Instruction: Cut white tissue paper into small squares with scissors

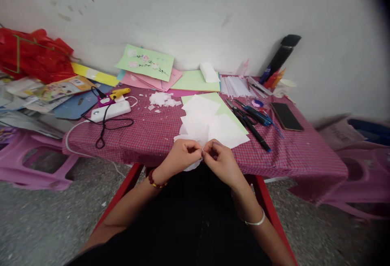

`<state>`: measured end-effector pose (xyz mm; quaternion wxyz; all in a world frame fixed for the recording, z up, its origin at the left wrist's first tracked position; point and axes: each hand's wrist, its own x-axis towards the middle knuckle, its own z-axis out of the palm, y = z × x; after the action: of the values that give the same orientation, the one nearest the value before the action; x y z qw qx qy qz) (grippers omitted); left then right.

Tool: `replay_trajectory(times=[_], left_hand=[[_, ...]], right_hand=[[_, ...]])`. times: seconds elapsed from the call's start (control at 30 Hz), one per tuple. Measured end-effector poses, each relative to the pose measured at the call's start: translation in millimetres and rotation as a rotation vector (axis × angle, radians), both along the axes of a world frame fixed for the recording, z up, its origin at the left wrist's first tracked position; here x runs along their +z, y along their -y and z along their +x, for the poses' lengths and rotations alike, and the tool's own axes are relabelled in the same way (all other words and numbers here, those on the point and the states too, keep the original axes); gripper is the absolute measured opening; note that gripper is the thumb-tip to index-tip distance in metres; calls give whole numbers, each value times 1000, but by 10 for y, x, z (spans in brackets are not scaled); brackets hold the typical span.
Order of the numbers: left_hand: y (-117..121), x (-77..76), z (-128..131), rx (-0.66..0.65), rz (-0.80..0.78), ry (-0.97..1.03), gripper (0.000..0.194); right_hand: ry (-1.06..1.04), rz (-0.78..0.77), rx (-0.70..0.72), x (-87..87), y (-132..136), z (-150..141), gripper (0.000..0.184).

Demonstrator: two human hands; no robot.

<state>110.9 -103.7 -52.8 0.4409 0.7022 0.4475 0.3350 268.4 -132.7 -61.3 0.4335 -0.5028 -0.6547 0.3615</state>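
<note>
My left hand (pixel 184 154) and my right hand (pixel 221 160) meet at the table's front edge, fingertips pinched close together. Between them is a thin white piece of tissue paper (pixel 193 165), part of which hangs below my left fingers. Just beyond my hands, several white paper sheets (pixel 199 115) lie loosely overlapped on a light green sheet (pixel 230 113). Torn white paper scraps (pixel 163 99) form a small heap to the left. The exact spot where the fingertips meet is too small to make out.
Scissors (pixel 240 113), a black pen (pixel 258 138) and a phone (pixel 286 115) lie at the right. A white power strip (pixel 111 111) with cables sits left. At the back are a green card with flowers (pixel 146 63) and white sticks (pixel 234 86). A checked cloth (pixel 146 132) covers the table.
</note>
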Motion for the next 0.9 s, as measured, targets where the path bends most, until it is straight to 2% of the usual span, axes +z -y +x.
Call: replay_trajectory(times=[0.1,0.33,0.4,0.57,0.9], left_hand=[[-4,-17,7,-4,2,7,16],[-11,41,-5,-37,-150,187,5],[3,81,-9,-52,-127,189,1],[26,135,-20,-59,-111,120,6],[29,144,33,-33,-13,27,8]], right_hand=[[-59,-28,24,-2,-7,3,13],[-252,-117,82,-56,-48,14,13],[-253,-121,84,-54,-47,13,13],[-237,-110,91,-41,-37,12,9],[-119,-92,69,0,-25,23,13]])
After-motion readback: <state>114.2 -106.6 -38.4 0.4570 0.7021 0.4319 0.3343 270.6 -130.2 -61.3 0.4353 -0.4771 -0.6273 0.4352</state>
